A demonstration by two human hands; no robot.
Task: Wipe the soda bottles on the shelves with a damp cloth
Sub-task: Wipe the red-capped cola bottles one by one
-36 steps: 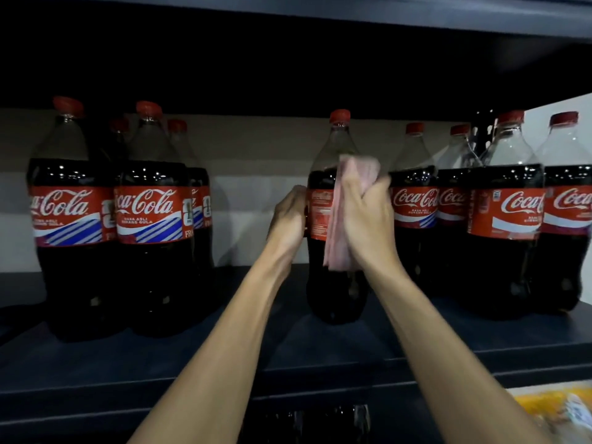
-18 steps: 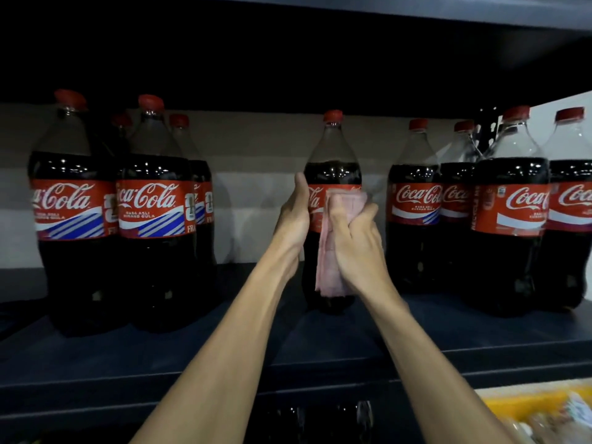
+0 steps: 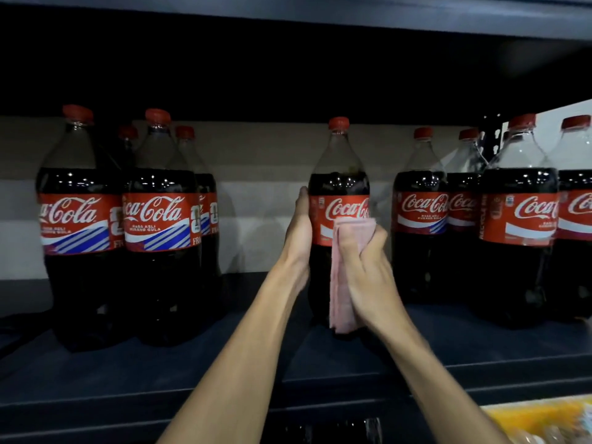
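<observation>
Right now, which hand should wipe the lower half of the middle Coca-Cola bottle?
Right. The right hand grips the pink cloth against the middle Coca-Cola bottle; the left hand is bare, holding the bottle's side.

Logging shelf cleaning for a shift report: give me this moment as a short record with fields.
being wiped: middle bottle, upright on the shelf
left hand: holds that bottle's left side
right hand: grips the pink cloth, pressed to the bottle's front over the label's lower edge
other bottles: group to the left, group to the right, neither hand on them
caps: red, all on
</observation>
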